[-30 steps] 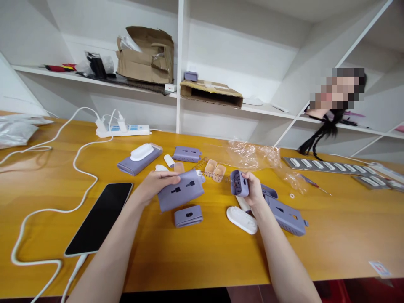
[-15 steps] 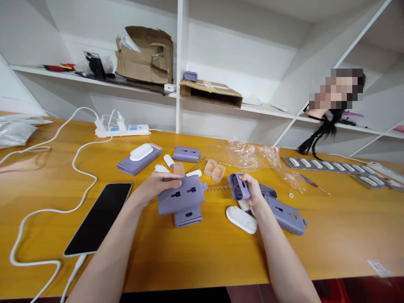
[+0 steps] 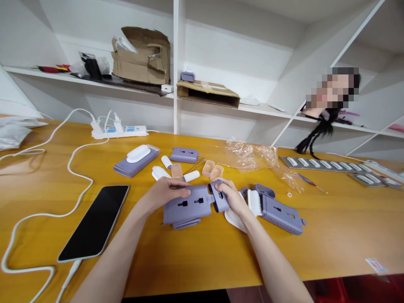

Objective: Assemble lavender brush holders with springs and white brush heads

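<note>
White shelves [image 3: 176, 105] stand behind the yellow-brown worktop [image 3: 176, 263]. The left hand [image 3: 166, 194] grips the case [image 3: 191, 209] at its left part, with the thumb on top. Long axis of the case runs nearly from left to right, so its tabbed end points toward the right hand [image 3: 230, 195]. The right hand is closed on the cap [image 3: 222, 204], which is just beside this end and a little tilted; whether the two are touching, I cannot tell. The relation is therefore end to end: case on the left, cap on the right, and the right hand is the nearer one to the tabbed end. Farther right, a brush [image 3: 254, 203] lies beside a second case [image 3: 280, 217].
</note>
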{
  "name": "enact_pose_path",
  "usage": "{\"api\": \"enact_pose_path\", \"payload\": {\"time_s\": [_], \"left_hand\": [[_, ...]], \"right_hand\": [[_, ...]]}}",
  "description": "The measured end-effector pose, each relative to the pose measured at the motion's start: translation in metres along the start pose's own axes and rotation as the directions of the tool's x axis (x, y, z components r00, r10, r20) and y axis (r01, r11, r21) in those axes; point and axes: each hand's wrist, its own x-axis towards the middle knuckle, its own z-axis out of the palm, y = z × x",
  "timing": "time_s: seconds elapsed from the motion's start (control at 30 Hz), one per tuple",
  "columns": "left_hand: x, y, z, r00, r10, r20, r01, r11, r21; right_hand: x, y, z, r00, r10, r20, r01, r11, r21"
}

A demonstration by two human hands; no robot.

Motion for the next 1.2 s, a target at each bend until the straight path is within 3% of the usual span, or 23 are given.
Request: {"api": "enact_pose_path", "payload": {"time_s": [0.2, 0.37, 0.77, 1.2], "left_hand": [[0.001, -0.002, 0.001, 1.000, 0.011, 0.006, -0.011, 1.000, -0.008], [0.004, -0.005, -0.002, 0.999, 0.018, -0.046, -0.019, 1.000, -0.023], [0.001, 0.000, -0.006, 0.995, -0.063, -0.079, 0.057, 0.995, -0.076], [0.002, -0.002, -0.004, 0.997, -0.036, -0.062, 0.031, 0.997, -0.070]], "right_hand": [[-0.003, 0.001, 0.007, 0.998, -0.023, -0.064, 0.021, 0.999, -0.032], [-0.001, 0.007, 0.005, 0.998, 0.055, 0.013, -0.056, 0.997, 0.047], [0.001, -0.003, 0.001, 0.999, -0.045, -0.023, 0.046, 0.998, 0.033], [0.000, -0.005, 0.009, 0.997, 0.067, -0.031, -0.058, 0.973, 0.222]]}}
